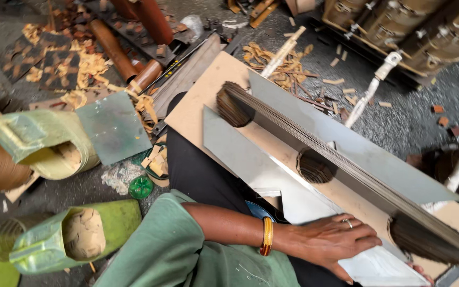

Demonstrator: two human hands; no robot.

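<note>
Far left I see green-wrapped coils (pixel 49 143) on the floor w/ wood shavings (pixel 88 66) behind them, and a green bottle cap (pixel 141 187) nearer the knee. Centre: my left hand (pixel 328 239) lies flat, fingers spread, pressing on a thin grey metal sheet (pixel 272 175) on the brown board (pixel 197 106) across the lap; not gripping anything. The sheet's long axis runs up-left to down-right, hand at its lower-right end. Just beyond, touching, stands the stack of laminations (pixel 346 165), parallel. Right hand: only fingertips (pixel 418 271) peek under the sheet's edge, bottom right; can't tell its grip.
</note>
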